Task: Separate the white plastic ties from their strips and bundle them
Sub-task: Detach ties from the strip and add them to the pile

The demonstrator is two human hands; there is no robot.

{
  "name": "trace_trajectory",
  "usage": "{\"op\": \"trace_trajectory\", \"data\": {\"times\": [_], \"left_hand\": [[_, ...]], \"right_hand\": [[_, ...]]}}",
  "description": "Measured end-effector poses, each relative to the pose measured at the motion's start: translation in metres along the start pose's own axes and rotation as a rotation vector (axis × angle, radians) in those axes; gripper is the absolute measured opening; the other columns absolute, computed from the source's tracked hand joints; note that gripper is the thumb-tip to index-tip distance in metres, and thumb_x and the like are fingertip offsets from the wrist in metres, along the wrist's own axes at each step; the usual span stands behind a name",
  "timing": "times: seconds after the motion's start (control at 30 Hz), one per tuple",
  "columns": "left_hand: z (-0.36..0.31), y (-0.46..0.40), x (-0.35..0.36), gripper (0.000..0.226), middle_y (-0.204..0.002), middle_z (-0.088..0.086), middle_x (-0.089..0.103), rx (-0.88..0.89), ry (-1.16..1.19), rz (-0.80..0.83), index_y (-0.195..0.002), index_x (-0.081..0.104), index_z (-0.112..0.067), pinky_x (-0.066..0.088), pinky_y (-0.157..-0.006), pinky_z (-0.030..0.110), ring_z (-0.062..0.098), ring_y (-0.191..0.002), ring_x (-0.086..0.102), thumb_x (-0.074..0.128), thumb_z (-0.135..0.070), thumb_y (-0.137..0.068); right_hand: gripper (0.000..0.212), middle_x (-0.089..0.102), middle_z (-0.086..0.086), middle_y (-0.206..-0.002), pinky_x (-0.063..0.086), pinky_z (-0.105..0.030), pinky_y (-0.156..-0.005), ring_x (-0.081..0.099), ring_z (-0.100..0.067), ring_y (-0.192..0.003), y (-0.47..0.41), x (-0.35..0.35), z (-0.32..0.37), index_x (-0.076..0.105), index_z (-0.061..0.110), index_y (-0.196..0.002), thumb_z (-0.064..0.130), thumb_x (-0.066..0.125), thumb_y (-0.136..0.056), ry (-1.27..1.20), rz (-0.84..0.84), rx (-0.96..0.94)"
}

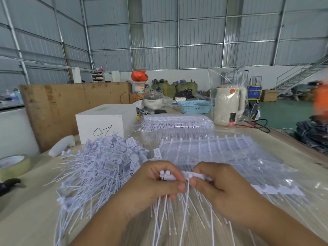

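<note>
Both hands work low centre over the wooden table (26,219). Left hand (156,181) has fingers curled round a strip of white plastic ties (167,175), thumb pressed on top; two round tie heads poke up above the fingers. Right hand (211,181) pinches the next part of the same strip between thumb and forefinger, just beside the left thumb. The two hands nearly touch at the thumbs. Thin tails of the held ties (184,215) hang down and fan out toward the camera, between the forearms.

Loose pile of separated ties (104,162) lies left of the hands, tags jumbled, tails pointing every way. Right of and behind the hands: flat sheets of unseparated ties in clear plastic bags (221,151), another bagged stack (177,123) further back.

Elsewhere on the table:
- white box (106,121) with a black scribble, behind the pile
- roll of tape (13,166) at the left edge, a dark object just below it, too blurred to identify
- blue plastic basket (195,106) at the far end
- white electric kettle (229,103) under a clear bag, to the right of the basket
- brown board (71,103) standing upright along the left side

Orange blur at the right frame edge, cannot tell what it is
</note>
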State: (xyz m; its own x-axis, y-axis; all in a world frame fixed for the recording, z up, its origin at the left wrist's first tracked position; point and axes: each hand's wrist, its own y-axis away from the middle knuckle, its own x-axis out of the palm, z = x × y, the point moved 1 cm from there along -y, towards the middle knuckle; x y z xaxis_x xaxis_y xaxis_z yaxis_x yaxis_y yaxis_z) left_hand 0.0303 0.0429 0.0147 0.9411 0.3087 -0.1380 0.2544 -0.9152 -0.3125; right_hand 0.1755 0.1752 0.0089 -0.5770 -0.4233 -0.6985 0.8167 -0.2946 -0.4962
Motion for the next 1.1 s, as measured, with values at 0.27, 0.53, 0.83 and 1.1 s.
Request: {"op": "trace_trajectory", "data": {"times": [0.27, 0.53, 0.83, 1.1], "left_hand": [[0.002, 0.002, 0.003, 0.015, -0.055, -0.002, 0.056, 0.031, -0.054, -0.048, -0.059, 0.068, -0.023, 0.041, -0.048, 0.020, 0.008, -0.047, 0.048, 0.082, -0.028, -0.060], [0.005, -0.005, 0.022, 0.042, -0.049, -0.003, 0.033, 0.133, -0.138, -0.432, -0.046, 0.042, -0.023, 0.023, -0.044, 0.020, 0.012, -0.045, 0.027, 0.081, -0.025, -0.060], [0.002, -0.003, 0.036, 0.042, -0.049, -0.004, 0.031, 0.242, -0.142, -0.539, -0.050, 0.038, -0.024, 0.024, -0.044, 0.019, 0.009, -0.045, 0.024, 0.075, -0.029, -0.070], [0.001, -0.004, -0.003, 0.047, -0.054, 0.009, 0.037, 0.002, -0.040, -0.771, -0.051, 0.038, -0.019, 0.032, -0.042, 0.017, 0.015, -0.046, 0.032, 0.073, -0.025, -0.082]], "right_hand": [[0.022, 0.044, 0.011, -0.050, 0.027, -0.019, -0.047, 0.037, -0.006, -0.045, 0.001, 0.002, 0.001, 0.054, 0.025, -0.074, 0.034, 0.060, -0.093, -0.122, 0.010, 0.012], [0.026, 0.045, 0.009, -0.056, 0.037, -0.037, -0.052, 0.041, -0.010, -0.051, 0.000, 0.007, 0.010, 0.051, 0.019, -0.071, 0.028, 0.058, -0.094, -0.018, -0.136, 0.021], [0.026, 0.046, 0.013, -0.052, 0.028, -0.018, -0.046, 0.040, -0.008, -0.047, 0.000, 0.015, 0.018, 0.055, 0.020, -0.071, 0.025, 0.058, -0.096, -0.129, -0.319, 0.036], [0.030, 0.039, 0.012, -0.047, 0.024, -0.016, -0.043, 0.034, -0.005, -0.042, -0.002, -0.003, 0.017, 0.048, 0.031, -0.067, 0.042, 0.051, -0.094, -0.186, -0.391, -0.005]]}}
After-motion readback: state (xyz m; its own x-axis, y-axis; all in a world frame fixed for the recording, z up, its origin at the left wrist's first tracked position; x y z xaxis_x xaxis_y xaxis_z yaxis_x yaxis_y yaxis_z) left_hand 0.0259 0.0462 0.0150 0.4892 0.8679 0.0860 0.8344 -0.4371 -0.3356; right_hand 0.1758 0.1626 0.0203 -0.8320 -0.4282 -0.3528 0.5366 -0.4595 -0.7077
